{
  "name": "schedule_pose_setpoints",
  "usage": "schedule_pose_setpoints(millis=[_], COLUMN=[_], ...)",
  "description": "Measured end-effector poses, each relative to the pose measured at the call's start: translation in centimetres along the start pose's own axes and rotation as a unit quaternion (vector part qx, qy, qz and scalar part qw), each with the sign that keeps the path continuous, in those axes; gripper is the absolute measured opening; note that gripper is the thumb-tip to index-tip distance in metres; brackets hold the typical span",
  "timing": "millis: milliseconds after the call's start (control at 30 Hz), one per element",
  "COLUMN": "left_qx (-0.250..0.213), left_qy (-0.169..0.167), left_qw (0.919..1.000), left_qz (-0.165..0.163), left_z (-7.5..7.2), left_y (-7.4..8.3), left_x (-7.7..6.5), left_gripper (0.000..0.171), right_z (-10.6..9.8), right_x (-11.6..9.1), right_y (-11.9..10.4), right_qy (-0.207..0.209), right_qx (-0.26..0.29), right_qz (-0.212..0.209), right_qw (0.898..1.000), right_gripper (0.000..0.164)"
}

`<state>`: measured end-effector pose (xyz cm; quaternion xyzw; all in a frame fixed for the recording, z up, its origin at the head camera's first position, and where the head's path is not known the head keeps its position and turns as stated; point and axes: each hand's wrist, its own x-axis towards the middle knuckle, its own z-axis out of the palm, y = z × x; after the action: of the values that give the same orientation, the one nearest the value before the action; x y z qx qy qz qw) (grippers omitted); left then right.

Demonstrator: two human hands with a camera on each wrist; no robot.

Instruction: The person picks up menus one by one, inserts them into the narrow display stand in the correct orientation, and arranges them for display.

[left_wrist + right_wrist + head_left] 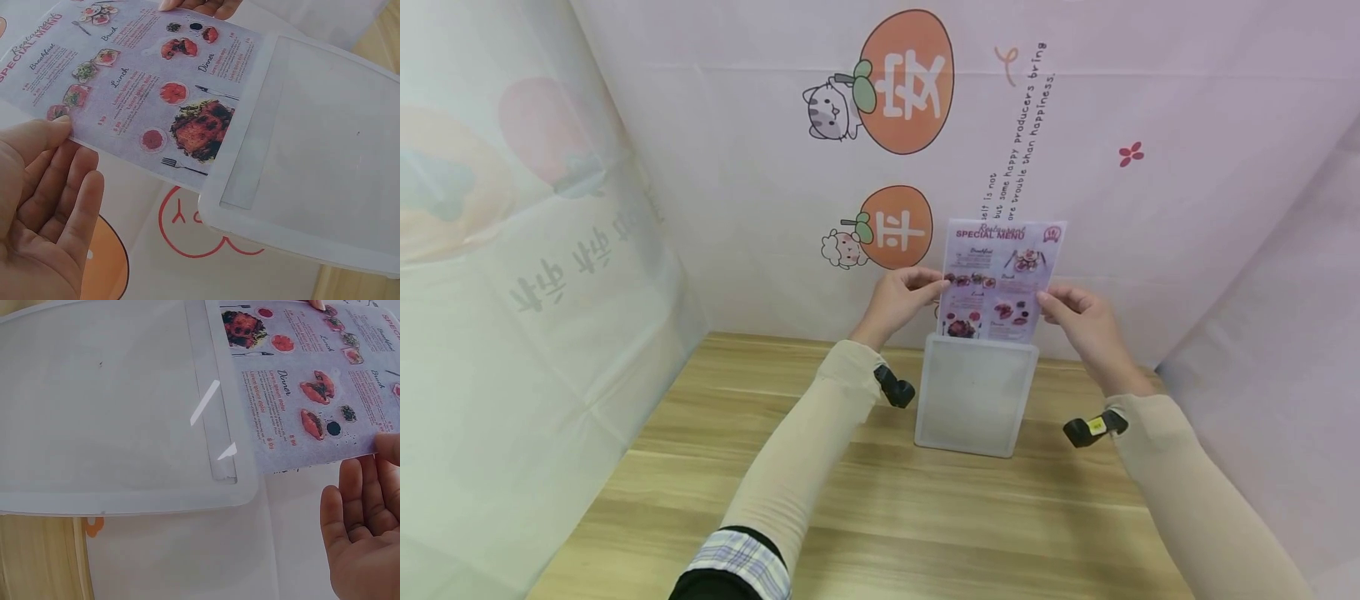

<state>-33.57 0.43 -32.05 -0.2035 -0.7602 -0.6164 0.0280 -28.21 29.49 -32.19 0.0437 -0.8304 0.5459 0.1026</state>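
Note:
A printed menu sheet (1000, 279) stands upright above a white-framed clear display holder (976, 396). Its lower end overlaps the holder's top edge, and a strip of it shows faintly behind the clear panel in the left wrist view. My left hand (904, 302) pinches the sheet's left edge between thumb and fingers. On the opposite edge my right hand (1086, 325) pinches it at about the same height. In the right wrist view, the right thumb lies on the printed face of the menu (312, 394), with the fingers behind.
The holder stands on a wooden table (775, 392) near its back edge. Behind it hangs a printed cloth backdrop (737, 167) with orange fruit drawings, and more cloth encloses both sides. Black wrist cameras (895, 387) sit on beige sleeves.

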Motion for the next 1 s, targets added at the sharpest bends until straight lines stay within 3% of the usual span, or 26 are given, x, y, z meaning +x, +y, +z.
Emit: schedule_pose_setpoints(millis=[1000], left_qx=[0.021], left_qy=[0.006], left_qw=[0.9998], left_qz=[0.003], left_z=[0.5], left_y=[-1.4], left_x=[-0.5], left_gripper=[0.019], right_z=[0.4], right_x=[-0.6], right_y=[1.3], right_qy=[-0.006], right_qx=[-0.012], right_qz=[0.017], right_qw=[1.0], right_gripper=[0.06])
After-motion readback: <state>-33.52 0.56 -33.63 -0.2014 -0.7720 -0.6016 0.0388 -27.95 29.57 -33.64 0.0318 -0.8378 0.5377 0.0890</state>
